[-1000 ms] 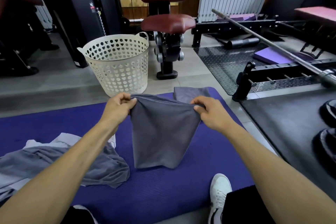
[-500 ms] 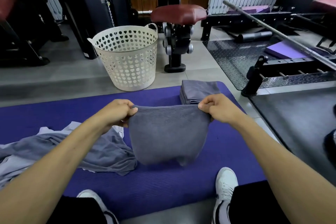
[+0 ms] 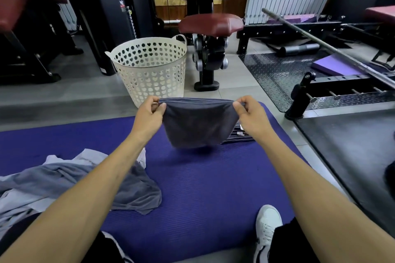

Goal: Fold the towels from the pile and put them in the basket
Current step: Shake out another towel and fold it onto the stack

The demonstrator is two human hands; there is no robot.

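Note:
A folded dark grey towel (image 3: 197, 124) hangs in the air above the purple mat (image 3: 203, 188). My left hand (image 3: 149, 114) pinches its top left corner and my right hand (image 3: 249, 115) pinches its top right corner. Behind and under the towel lies a stack of folded grey towels (image 3: 240, 137), mostly hidden by it. A loose pile of grey and white towels (image 3: 64, 181) lies on the mat at the left, under my left forearm. The white perforated basket (image 3: 149, 70) stands on the floor just beyond the mat, left of the held towel.
A dark red padded gym seat (image 3: 210, 24) on a black stand rises right behind the basket. A barbell (image 3: 329, 47) and black steel frame lie at the right, beside a black rubber floor (image 3: 346, 151). My white shoe (image 3: 267, 226) rests at the mat's near edge.
Both hands have carried the folded towel forward and up, away from me, over the folded stack. The towel's lower edge has lifted off the mat.

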